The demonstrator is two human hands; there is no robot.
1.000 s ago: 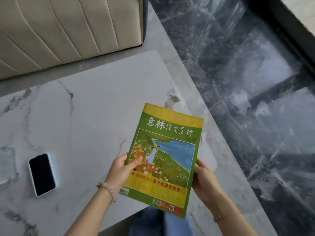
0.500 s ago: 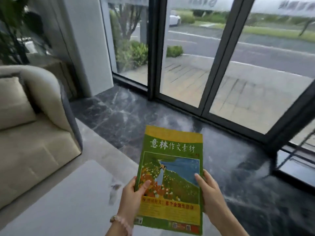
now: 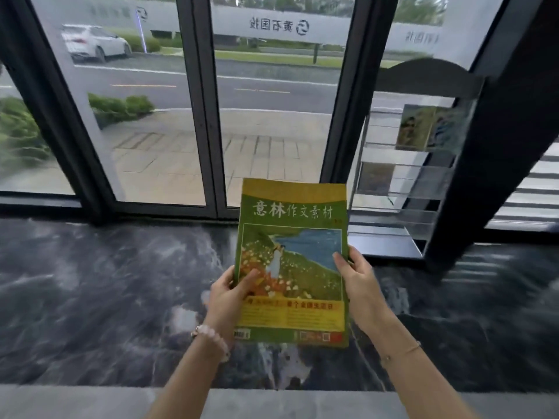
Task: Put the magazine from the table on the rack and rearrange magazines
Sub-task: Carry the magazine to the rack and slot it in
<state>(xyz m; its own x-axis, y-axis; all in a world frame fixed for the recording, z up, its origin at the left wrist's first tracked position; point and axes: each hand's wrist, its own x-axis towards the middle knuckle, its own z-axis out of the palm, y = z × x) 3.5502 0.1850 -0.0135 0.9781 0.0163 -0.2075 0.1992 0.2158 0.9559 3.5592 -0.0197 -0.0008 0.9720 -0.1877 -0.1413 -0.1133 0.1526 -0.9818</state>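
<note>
A green and yellow magazine [image 3: 292, 261] with a painted landscape cover is held upright in front of me, over the dark marble floor. My left hand [image 3: 230, 297] grips its left edge, thumb on the cover. My right hand [image 3: 358, 279] grips its right edge. To the right, beside the window, stands a dark tiered magazine rack [image 3: 402, 182] with clear shelves. Two magazines [image 3: 429, 128] lean in its upper tier; another, blurred, sits lower down.
Tall black-framed glass windows [image 3: 199, 101] run across the far side, with a road and a white car outside. A thick dark post [image 3: 490, 140] rises just right of the rack. A pale grey floor strip [image 3: 90, 400] crosses the bottom.
My view has swung up and to the right, from the marble table and sofa to the windows and rack. The magazine stays in both hands, now held more squarely upright.
</note>
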